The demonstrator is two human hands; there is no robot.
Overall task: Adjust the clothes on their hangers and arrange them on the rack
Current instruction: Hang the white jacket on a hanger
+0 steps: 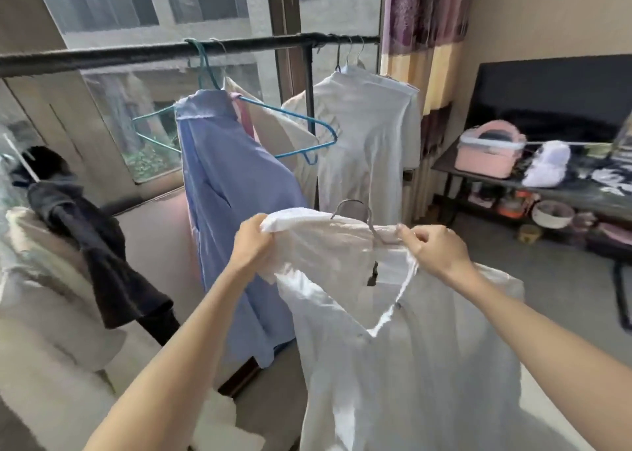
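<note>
I hold a white shirt (393,348) in front of me, below the black rack bar (136,53). My left hand (253,245) grips its left shoulder. My right hand (434,245) pinches the collar beside the grey wire hanger (359,207) whose hook sticks up out of the neck. On the bar hangs a blue shirt (232,218) that has slipped to one side of its blue wire hanger (290,122). A cream garment (284,136) hangs behind it, and white shirts (366,142) hang further right.
Dark clothes (89,238) lie draped over pale fabric on the left. A window is behind the rack, a curtain (424,40) to its right. A dark table (547,187) at the right carries a pink box (489,153) and white cloth.
</note>
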